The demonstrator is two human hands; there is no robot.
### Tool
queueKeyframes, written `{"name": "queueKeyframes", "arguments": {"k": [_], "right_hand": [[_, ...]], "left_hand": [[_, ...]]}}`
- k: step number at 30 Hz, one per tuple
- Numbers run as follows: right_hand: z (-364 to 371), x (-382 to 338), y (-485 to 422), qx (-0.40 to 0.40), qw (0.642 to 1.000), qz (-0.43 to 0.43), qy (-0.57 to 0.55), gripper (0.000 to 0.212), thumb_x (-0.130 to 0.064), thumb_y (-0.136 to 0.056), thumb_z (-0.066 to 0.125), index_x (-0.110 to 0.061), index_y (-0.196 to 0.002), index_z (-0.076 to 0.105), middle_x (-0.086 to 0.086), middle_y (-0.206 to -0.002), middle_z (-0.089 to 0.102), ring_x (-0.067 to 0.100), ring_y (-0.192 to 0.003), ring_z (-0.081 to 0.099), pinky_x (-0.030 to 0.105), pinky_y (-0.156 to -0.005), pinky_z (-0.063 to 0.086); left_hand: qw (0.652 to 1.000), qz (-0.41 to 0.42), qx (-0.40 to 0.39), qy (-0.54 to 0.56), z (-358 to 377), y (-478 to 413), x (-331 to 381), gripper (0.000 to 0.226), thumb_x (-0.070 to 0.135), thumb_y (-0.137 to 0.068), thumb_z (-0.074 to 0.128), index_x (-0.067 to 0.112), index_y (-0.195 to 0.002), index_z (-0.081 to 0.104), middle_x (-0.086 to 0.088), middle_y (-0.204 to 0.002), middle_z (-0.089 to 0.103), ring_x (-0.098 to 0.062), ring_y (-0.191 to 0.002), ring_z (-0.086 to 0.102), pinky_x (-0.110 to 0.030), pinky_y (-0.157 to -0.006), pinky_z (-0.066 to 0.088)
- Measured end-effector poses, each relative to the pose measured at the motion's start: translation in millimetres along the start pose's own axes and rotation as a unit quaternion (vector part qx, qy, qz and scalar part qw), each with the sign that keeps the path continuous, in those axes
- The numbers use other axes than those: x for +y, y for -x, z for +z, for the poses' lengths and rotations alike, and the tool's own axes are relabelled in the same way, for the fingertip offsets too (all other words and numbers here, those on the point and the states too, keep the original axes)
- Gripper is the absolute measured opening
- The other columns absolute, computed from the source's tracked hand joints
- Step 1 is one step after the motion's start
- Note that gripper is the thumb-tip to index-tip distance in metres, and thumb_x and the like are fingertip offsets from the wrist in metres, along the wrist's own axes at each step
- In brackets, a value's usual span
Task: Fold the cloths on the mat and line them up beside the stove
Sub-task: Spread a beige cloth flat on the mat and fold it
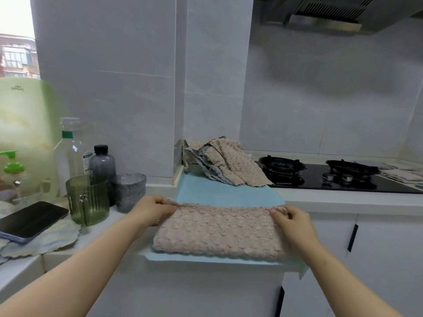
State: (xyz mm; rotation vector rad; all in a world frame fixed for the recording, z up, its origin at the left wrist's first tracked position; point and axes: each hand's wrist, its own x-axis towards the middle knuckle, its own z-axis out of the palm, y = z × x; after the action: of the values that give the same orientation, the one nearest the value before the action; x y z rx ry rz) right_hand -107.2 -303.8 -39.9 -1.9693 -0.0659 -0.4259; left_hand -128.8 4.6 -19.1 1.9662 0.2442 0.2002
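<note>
A fluffy beige-pink cloth (pixel 217 232) lies folded across the near end of the light blue mat (pixel 219 192). My left hand (pixel 153 210) pinches its far left corner and my right hand (pixel 289 219) pinches its far right corner. A loose heap of several similar cloths (pixel 224 162) sits at the mat's far end against the wall, one draping toward the black gas stove (pixel 320 173). Folded cloths (pixel 402 173) lie flat on the counter right of the stove, partly cut off by the frame edge.
Left of the mat stand a green ribbed cup (pixel 88 200), a grey glass (pixel 130 192), a dark bottle (pixel 102 164) and a clear bottle (pixel 71 152). A phone (pixel 29 219) rests on a scalloped cloth. A range hood (pixel 332 14) hangs above the stove.
</note>
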Motion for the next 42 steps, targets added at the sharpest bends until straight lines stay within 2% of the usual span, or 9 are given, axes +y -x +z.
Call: {"name": "queueKeyframes", "arguments": {"k": [3, 8, 14, 17, 21, 28, 33, 37, 42], "right_hand": [[14.4, 7.5, -26.9, 0.017, 1.000, 0.010, 0.004, 0.020, -0.020, -0.088, 0.062, -0.001, -0.084, 0.064, 0.017, -0.082, 0.066, 0.029, -0.076, 0.057, 0.030, -0.062, 0.039], [33.7, 21.0, -60.6, 0.027, 0.997, 0.011, 0.065, 0.022, -0.017, -0.087, 0.062, 0.004, -0.084, 0.062, 0.018, -0.079, 0.065, 0.021, -0.069, 0.050, 0.027, -0.058, 0.036], [47.1, 37.8, -61.2, 0.015, 0.980, -0.006, 0.200, 0.017, -0.026, -0.088, 0.057, -0.019, -0.073, 0.059, -0.005, -0.064, 0.062, 0.012, -0.065, 0.053, 0.025, -0.054, 0.036], [49.6, 38.0, -62.5, 0.000, 0.969, -0.016, 0.246, 0.012, -0.028, -0.088, 0.057, -0.024, -0.078, 0.060, -0.006, -0.076, 0.063, 0.019, -0.084, 0.056, 0.029, -0.061, 0.041], [51.7, 38.2, -65.5, -0.037, 0.949, -0.006, 0.312, 0.023, -0.034, -0.091, 0.050, -0.032, -0.111, 0.062, -0.005, -0.106, 0.065, 0.024, -0.115, 0.045, 0.032, -0.085, 0.037], [52.9, 38.8, -67.5, -0.052, 0.937, 0.014, 0.345, 0.035, -0.038, -0.091, 0.046, -0.034, -0.125, 0.052, -0.002, -0.119, 0.059, 0.025, -0.119, 0.042, 0.033, -0.092, 0.032], [51.2, 37.8, -65.7, -0.044, 0.934, 0.020, 0.354, 0.021, -0.041, -0.089, 0.051, -0.027, -0.103, 0.057, 0.002, -0.105, 0.060, 0.026, -0.108, 0.047, 0.031, -0.080, 0.032], [47.7, 36.5, -61.3, -0.033, 0.967, -0.018, 0.253, 0.015, -0.031, -0.088, 0.059, -0.024, -0.081, 0.048, -0.002, -0.080, 0.057, 0.022, -0.085, 0.051, 0.033, -0.070, 0.036], [45.2, 32.4, -54.6, -0.036, 0.991, -0.045, 0.119, 0.017, -0.016, -0.088, 0.061, -0.022, -0.078, 0.050, -0.002, -0.066, 0.057, 0.012, -0.060, 0.048, 0.021, -0.052, 0.035]], "left_hand": [[0.999, -0.001, 0.037, -0.027, 9.6, -29.9, -4.2, 0.013, 0.019, -0.083, 0.065, 0.011, -0.074, 0.060, -0.007, -0.070, 0.059, -0.019, -0.060, 0.050, -0.026, -0.059, 0.039], [0.991, 0.020, 0.073, -0.113, 19.6, -68.6, -17.3, 0.019, 0.027, -0.081, 0.061, 0.016, -0.066, 0.057, -0.005, -0.069, 0.061, -0.023, -0.069, 0.055, -0.028, -0.063, 0.039], [0.969, 0.050, 0.098, -0.221, 32.0, -73.4, -35.4, 0.013, 0.029, -0.080, 0.060, 0.023, -0.068, 0.057, 0.006, -0.064, 0.059, -0.011, -0.062, 0.054, -0.024, -0.052, 0.032], [0.965, 0.072, 0.104, -0.228, 35.2, -74.2, -38.6, 0.010, 0.027, -0.077, 0.061, 0.024, -0.068, 0.057, 0.006, -0.068, 0.060, -0.012, -0.065, 0.054, -0.024, -0.052, 0.032], [0.958, 0.073, 0.078, -0.265, 34.5, -78.3, -40.5, 0.006, 0.030, -0.082, 0.056, 0.026, -0.081, 0.060, 0.007, -0.085, 0.059, -0.013, -0.075, 0.055, -0.025, -0.055, 0.034], [0.955, 0.074, 0.064, -0.281, 34.6, -78.7, -39.8, 0.016, 0.037, -0.086, 0.051, 0.025, -0.096, 0.052, 0.005, -0.090, 0.059, -0.017, -0.082, 0.054, -0.028, -0.057, 0.035], [0.962, 0.098, 0.058, -0.247, 33.3, -74.4, -42.4, 0.025, 0.043, -0.094, 0.041, 0.020, -0.091, 0.048, 0.003, -0.078, 0.058, -0.016, -0.075, 0.054, -0.028, -0.055, 0.033], [0.974, 0.124, 0.060, -0.177, 32.6, -70.1, -41.6, 0.015, 0.037, -0.096, 0.042, 0.022, -0.098, 0.045, -0.004, -0.075, 0.057, -0.017, -0.067, 0.050, -0.028, -0.056, 0.032], [0.976, 0.141, 0.068, -0.154, 31.2, -68.0, -43.6, 0.005, 0.027, -0.096, 0.043, 0.028, -0.094, 0.048, -0.005, -0.063, 0.048, -0.017, -0.058, 0.044, -0.030, -0.055, 0.030]]}}
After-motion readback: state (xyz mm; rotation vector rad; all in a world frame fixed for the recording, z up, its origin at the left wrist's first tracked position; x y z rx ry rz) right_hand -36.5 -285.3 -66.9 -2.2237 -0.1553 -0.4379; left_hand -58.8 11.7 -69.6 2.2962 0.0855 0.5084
